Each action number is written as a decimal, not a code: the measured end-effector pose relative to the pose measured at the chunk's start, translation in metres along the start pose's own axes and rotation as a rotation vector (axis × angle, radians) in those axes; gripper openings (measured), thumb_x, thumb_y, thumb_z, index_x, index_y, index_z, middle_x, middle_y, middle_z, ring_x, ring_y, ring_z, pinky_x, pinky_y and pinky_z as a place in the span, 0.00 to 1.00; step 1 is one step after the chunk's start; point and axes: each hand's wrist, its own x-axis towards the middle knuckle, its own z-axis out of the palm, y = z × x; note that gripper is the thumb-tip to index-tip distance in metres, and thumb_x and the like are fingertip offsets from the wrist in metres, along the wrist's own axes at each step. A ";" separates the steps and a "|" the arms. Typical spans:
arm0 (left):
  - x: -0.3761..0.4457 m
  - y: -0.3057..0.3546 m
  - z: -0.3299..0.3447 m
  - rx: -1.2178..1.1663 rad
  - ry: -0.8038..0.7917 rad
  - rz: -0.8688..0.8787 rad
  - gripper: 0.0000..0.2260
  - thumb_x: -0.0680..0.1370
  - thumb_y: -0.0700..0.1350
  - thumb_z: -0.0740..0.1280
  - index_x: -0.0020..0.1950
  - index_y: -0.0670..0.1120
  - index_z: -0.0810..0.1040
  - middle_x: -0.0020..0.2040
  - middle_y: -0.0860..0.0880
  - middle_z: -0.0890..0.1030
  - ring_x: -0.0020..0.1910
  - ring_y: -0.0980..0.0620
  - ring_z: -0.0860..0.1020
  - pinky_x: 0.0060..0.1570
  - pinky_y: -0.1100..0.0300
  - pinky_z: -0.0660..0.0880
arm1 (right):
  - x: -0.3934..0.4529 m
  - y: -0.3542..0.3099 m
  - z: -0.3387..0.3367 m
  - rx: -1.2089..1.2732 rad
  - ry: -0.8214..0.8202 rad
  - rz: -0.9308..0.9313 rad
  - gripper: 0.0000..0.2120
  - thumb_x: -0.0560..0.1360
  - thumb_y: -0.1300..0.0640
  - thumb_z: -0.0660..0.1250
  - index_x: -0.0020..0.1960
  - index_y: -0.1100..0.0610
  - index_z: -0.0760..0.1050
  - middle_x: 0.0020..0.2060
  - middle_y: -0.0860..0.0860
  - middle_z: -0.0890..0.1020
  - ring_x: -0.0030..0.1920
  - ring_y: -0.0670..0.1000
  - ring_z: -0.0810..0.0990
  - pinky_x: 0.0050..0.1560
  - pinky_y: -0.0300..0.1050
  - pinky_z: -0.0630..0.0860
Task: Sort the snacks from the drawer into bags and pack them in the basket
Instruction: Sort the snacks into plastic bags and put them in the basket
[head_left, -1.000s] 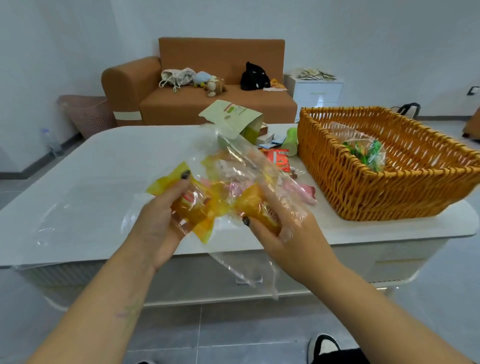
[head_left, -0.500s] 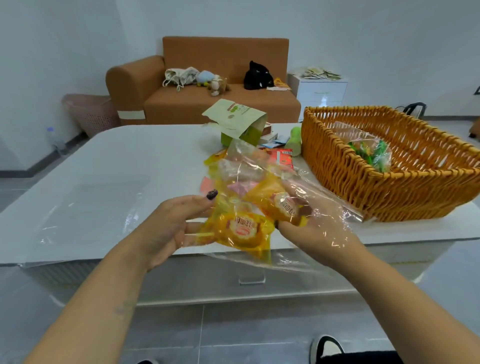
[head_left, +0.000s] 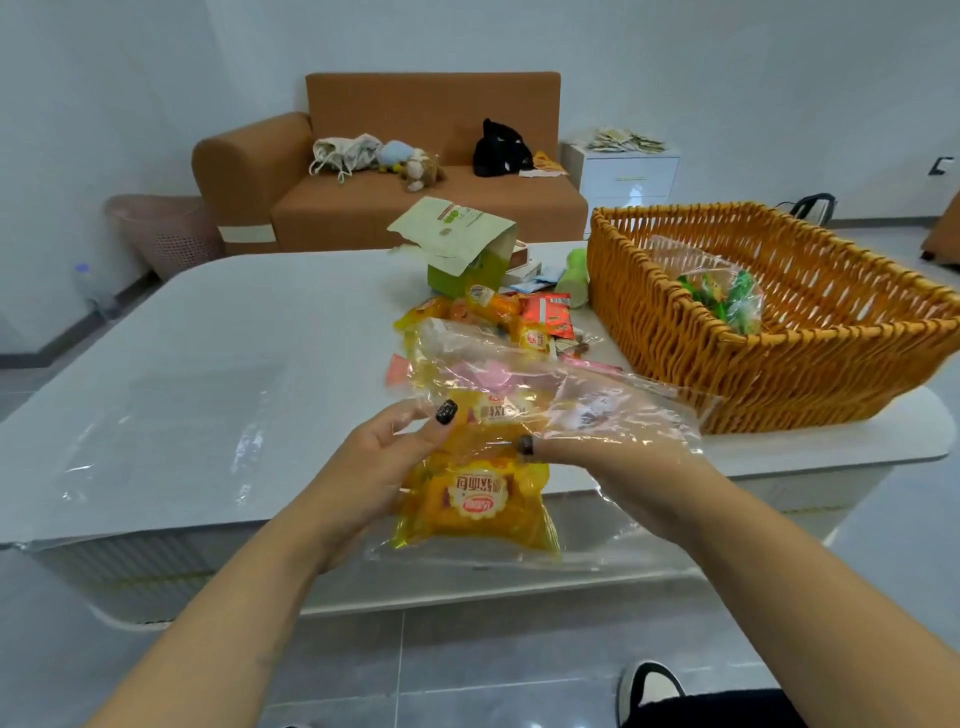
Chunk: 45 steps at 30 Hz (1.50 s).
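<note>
- a black-and-white shoe (head_left: 649, 688) shows on the floor tiles nearest the person, below the right forearm.
- the left hand (head_left: 374, 467) grips the left side of a clear plastic bag (head_left: 597, 415), its thumb curled over the film and pressing on a yellow snack packet (head_left: 475, 501) inside.
- the right hand (head_left: 613, 462) is pushed into the bag's mouth, film draped over its back; whether its fingers are curled or straight cannot be told through the plastic.
- a second yellow packet lies in the bag just beyond the left thumb, with something pink past it.
- past the fingertips, a loose pile of snacks (head_left: 519, 317) in orange, yellow and red wrappers lies on the white table (head_left: 208, 353).
- to the right of the right hand stands the wicker basket (head_left: 779, 364), holding a filled bag of green snacks (head_left: 727, 296).
- beyond the pile sits an open green box (head_left: 467, 254).
- farthest off, a brown sofa (head_left: 415, 197) stands against the wall.
</note>
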 end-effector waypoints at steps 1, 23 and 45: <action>0.000 0.001 0.001 -0.018 0.013 0.023 0.24 0.68 0.58 0.69 0.62 0.52 0.77 0.53 0.48 0.85 0.52 0.44 0.84 0.52 0.43 0.79 | 0.002 0.002 -0.001 0.024 -0.020 0.016 0.19 0.70 0.62 0.74 0.60 0.51 0.77 0.51 0.45 0.84 0.52 0.40 0.82 0.55 0.35 0.77; -0.006 -0.002 0.012 -0.006 -0.050 -0.016 0.21 0.70 0.56 0.67 0.62 0.55 0.77 0.54 0.53 0.85 0.53 0.50 0.84 0.53 0.46 0.80 | 0.008 0.013 0.011 0.015 -0.066 0.071 0.20 0.71 0.60 0.74 0.61 0.51 0.75 0.51 0.50 0.85 0.49 0.52 0.85 0.47 0.50 0.82; 0.014 -0.005 0.005 -0.143 0.553 0.016 0.11 0.77 0.57 0.68 0.54 0.52 0.76 0.50 0.50 0.84 0.48 0.50 0.84 0.49 0.47 0.82 | 0.065 -0.002 -0.016 0.106 -0.078 0.222 0.27 0.65 0.53 0.77 0.61 0.63 0.76 0.53 0.62 0.83 0.47 0.58 0.83 0.50 0.51 0.79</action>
